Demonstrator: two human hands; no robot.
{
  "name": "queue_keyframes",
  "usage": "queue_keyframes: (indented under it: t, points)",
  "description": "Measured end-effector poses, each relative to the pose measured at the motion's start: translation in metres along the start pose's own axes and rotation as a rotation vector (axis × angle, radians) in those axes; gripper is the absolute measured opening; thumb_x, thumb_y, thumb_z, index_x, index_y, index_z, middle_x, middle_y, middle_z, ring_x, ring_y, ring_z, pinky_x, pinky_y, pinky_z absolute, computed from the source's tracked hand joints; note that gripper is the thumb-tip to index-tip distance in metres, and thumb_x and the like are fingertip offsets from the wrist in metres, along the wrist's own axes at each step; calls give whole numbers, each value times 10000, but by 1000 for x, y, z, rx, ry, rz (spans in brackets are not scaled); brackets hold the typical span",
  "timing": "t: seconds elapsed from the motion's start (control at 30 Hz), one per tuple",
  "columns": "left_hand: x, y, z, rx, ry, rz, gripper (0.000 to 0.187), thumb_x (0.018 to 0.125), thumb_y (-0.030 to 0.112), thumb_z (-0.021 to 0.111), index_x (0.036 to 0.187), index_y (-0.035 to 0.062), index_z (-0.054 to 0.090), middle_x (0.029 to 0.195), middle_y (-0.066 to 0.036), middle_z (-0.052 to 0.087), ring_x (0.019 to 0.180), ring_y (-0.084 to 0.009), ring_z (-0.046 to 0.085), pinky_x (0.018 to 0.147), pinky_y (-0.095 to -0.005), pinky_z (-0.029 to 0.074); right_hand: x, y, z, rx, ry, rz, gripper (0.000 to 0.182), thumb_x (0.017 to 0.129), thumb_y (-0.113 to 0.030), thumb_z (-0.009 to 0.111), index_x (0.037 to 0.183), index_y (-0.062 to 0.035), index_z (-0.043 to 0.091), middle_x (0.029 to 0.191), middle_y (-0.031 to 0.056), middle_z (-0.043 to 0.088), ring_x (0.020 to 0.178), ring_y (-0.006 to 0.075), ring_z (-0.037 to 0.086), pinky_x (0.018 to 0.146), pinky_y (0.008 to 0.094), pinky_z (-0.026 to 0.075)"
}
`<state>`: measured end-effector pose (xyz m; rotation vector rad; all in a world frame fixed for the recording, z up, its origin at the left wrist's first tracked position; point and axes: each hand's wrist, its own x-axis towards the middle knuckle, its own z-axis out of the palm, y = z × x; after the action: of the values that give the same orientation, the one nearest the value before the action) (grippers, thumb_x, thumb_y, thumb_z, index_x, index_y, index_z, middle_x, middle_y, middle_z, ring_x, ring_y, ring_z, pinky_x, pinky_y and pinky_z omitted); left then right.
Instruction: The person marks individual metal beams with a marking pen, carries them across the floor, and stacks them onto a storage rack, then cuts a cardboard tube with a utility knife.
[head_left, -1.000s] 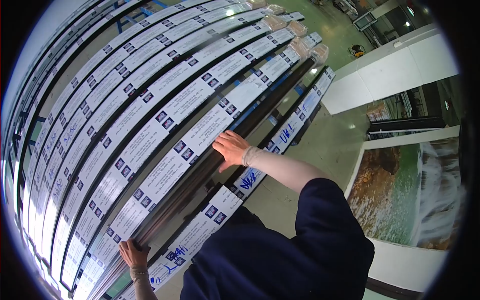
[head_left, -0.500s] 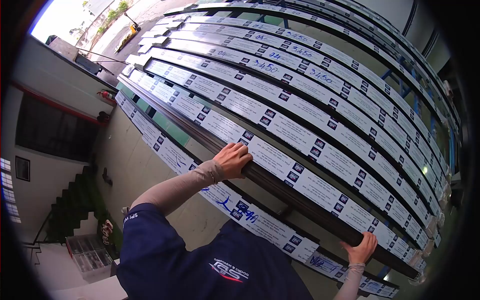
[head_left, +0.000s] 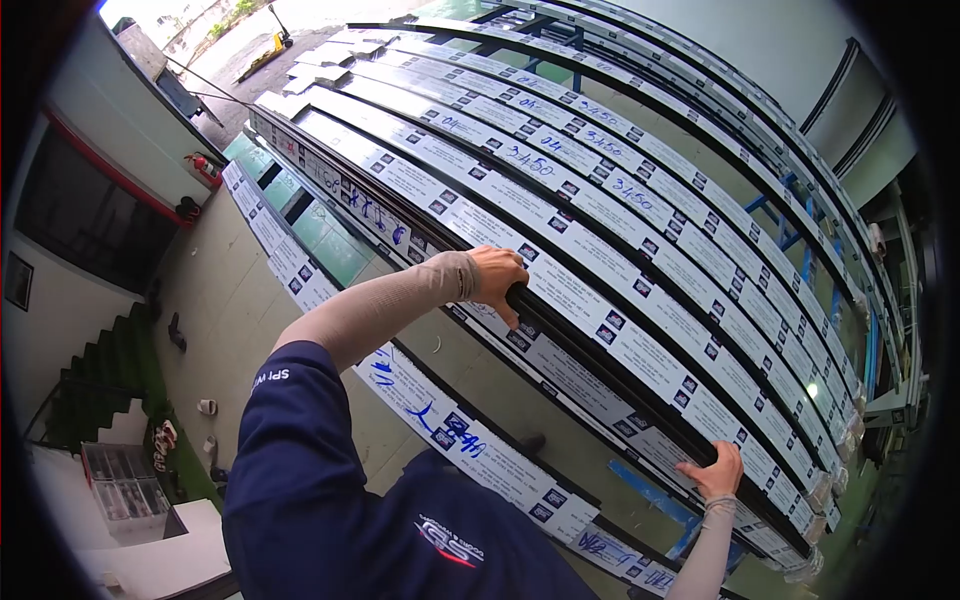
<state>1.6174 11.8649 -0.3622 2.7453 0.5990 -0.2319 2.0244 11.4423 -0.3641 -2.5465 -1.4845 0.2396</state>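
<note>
Daylight washes out the outdoor area point(head_left: 165, 14) at upper left, and fisheye distortion bows the profiles point(head_left: 530, 160).

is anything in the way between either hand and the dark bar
Nothing visible: the left hand and right hand both grip the dark bar directly. The near white bar lies apart from it, on the wearer's side, and blocks neither hand.

long dark profile point(head_left: 602, 366), tilted on edge
</note>
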Motion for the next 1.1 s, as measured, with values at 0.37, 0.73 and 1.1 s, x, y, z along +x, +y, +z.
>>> queue_keyframes:
  t: [0.37,0.73,1.1]
  points:
    - [93,-32,-8,-164,-211,-113,679,672,481,873,1112,-9,709,975,-169,745,897,-292,731,827,-363,574,85,24,3,93,-270,81,711,577,-614,865,930,-8,750,808,156,729,752,292,713,739,384,559]
    - [113,-36,8,-231,-123,-346,698,683,599,824,1111,57,720,949,-129,748,906,-277,723,840,-360,557,117,44,44,-67,-159,184,888,760,-853,526,691,27,626,662,201,636,675,382,633,714,488,485]
    - [-60,-60,66,-36,800,-723,792,804,526,758,1413,95,494,1458,-229,444,1404,-397,343,1176,-490,267,62,31,60,-50,492,0,417,973,-366,583,1161,4,615,1194,180,621,1137,348,556,1048,472,384]
